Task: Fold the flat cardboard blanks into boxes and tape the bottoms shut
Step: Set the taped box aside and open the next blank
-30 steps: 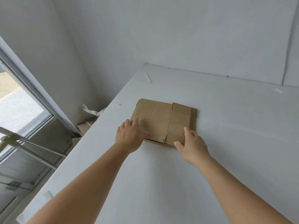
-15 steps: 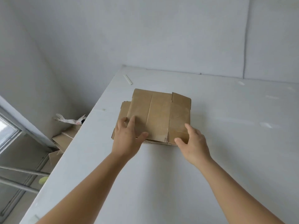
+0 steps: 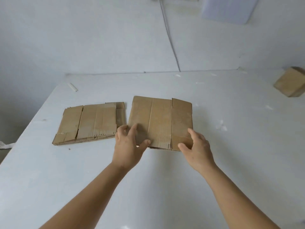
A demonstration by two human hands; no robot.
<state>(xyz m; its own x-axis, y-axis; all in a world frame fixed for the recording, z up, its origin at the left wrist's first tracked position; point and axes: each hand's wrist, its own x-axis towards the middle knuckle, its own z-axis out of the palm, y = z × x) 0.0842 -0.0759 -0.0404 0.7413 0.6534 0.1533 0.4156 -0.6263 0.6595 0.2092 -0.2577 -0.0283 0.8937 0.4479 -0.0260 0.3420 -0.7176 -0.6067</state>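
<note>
since half a second ago one flat cardboard blank [image 3: 160,122] has come off the pile and now sits to the right of the stack of blanks [image 3: 90,123], held up at its near edge by both hands; before, it lay directly on that stack. the view has also swung right, so a folded box [image 3: 291,81] now shows at the far right of the tabletop [image 3: 231,154].

the left hand [image 3: 128,146] grips the blank's near left corner: its fingers [image 3: 132,131] are spread on the top face and the thumb curls in along the near edge. the right hand [image 3: 197,147] grips the near right corner the same way, fingers curled over the top and the thumb at the edge below. the blank is tilted, its near edge lifted off the tabletop; whether its far edge touches the surface cannot be told. its left edge lies just beside the stack's right side, slightly overlapping it in the view.

the stack of blanks lies flat near the left edge of the tabletop, several layers thick, with creases and flap slits showing. a small white strip [image 3: 72,87] lies near the far left corner. the folded box stands tilted, well apart from the hands. a thin cable [image 3: 170,38] runs down the wall behind.
</note>
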